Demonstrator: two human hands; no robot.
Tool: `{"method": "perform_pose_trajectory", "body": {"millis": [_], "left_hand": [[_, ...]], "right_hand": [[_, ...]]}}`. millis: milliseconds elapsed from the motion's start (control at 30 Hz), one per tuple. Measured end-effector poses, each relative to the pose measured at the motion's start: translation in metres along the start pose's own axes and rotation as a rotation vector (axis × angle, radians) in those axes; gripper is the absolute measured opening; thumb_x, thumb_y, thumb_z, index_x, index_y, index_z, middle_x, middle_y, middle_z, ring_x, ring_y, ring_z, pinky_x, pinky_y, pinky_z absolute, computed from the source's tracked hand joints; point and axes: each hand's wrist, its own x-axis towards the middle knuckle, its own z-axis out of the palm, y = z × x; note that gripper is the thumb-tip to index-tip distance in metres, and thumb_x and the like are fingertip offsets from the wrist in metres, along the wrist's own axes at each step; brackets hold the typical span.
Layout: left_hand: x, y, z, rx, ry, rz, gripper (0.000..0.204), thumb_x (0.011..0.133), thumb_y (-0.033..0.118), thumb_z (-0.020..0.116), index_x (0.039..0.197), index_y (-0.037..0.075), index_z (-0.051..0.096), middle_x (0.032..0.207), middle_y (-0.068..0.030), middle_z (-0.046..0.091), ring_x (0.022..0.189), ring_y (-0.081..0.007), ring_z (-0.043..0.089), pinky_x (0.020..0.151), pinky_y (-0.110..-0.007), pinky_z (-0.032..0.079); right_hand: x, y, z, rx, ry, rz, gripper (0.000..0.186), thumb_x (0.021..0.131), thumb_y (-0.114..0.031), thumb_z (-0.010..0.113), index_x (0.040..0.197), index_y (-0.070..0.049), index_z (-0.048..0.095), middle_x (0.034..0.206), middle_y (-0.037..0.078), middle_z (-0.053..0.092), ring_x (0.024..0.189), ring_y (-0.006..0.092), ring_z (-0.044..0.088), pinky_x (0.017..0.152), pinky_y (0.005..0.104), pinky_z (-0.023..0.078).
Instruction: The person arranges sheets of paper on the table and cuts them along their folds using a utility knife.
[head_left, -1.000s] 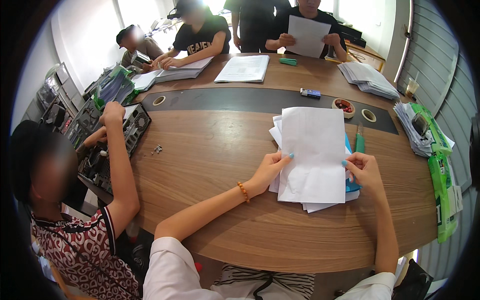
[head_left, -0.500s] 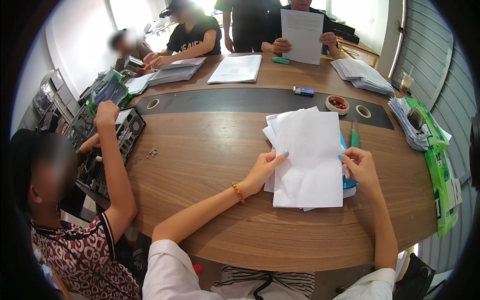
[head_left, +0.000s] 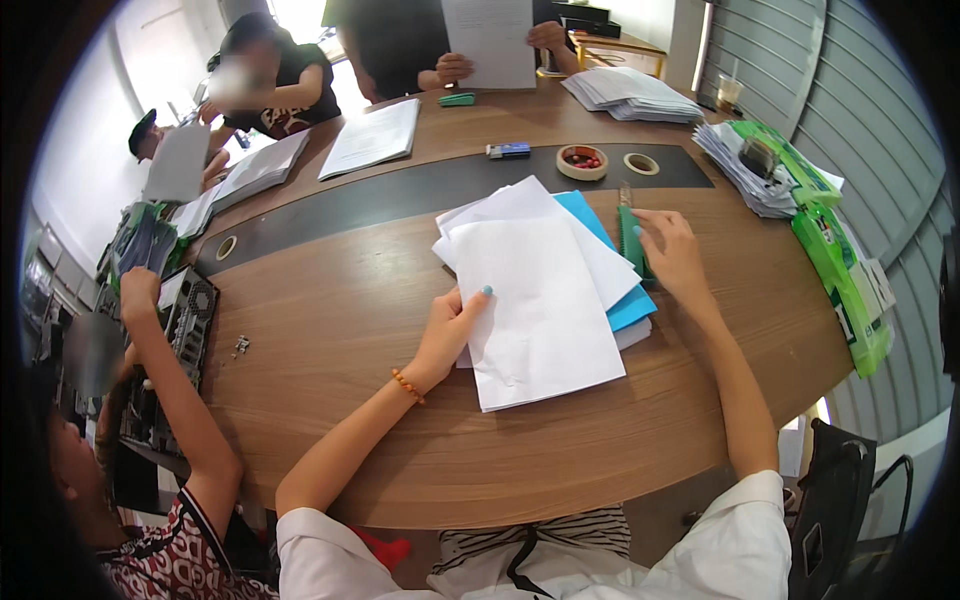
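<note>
Head cam: our L hand (head_left: 447, 335) grips the creased white paper (head_left: 540, 310) at its L edge, thumb on top, fingers beneath; the paper lies tilted over the pile, near table centre. Our R hand (head_left: 672, 250) is at the green utility knife (head_left: 630, 240), fingers bent, thumb by the handle; we cannot tell if it's grasped or just touched. Bead bracelet (head_left: 407, 386) on our L wrist.

Under the paper, we see more white sheets (head_left: 520, 205) and a blue sheet (head_left: 630, 309) jutting out R, knife just beside.

Beyond, on the table's dark strip (head_left: 400, 200): small blue-white box (head_left: 508, 150), tape roll (head_left: 581, 176) w/ red bits inside, 2nd tape roll (head_left: 628, 160) to its R. Far side: green stapler-like item (head_left: 457, 99), paper stack (head_left: 370, 138), larger stack (head_left: 632, 95).

R edge: papers by green plastic packaging (head_left: 845, 290); drink cup (head_left: 729, 92) farther back.

L side: loose screws (head_left: 241, 346) near an uncovered computer chassis (head_left: 190, 320), co-worker's hand (head_left: 140, 295) above it. Opposite, another co-worker holds up a printed sheet (head_left: 490, 40).
</note>
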Motion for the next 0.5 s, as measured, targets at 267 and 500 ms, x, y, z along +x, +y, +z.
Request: {"method": "perform_pose_trajectory", "body": {"millis": [267, 500], "left_hand": [[0.001, -0.004, 0.002, 0.147, -0.005, 0.119, 0.026, 0.090, 0.022, 0.053, 0.094, -0.003, 0.058, 0.074, 0.0011, 0.055, 0.064, -0.0037, 0.048, 0.056, -0.019, 0.039], [0.001, -0.002, 0.002, 0.151, -0.024, 0.120, 0.027, 0.090, 0.024, 0.053, 0.093, -0.003, 0.058, 0.078, 0.0000, 0.056, 0.067, -0.0036, 0.047, 0.057, -0.020, 0.039]], "right_hand": [[-0.007, 0.029, 0.012, -0.236, -0.141, -0.130, 0.035, 0.079, -0.026, 0.062, 0.111, -0.011, 0.060, 0.100, 0.017, 0.060, 0.104, 0.0341, 0.049, 0.091, 0.0417, 0.038], [-0.007, 0.010, 0.004, -0.226, -0.154, 0.050, 0.038, 0.071, -0.020, 0.067, 0.105, -0.005, 0.059, 0.093, 0.017, 0.061, 0.097, 0.0328, 0.051, 0.084, 0.0399, 0.042]]}}
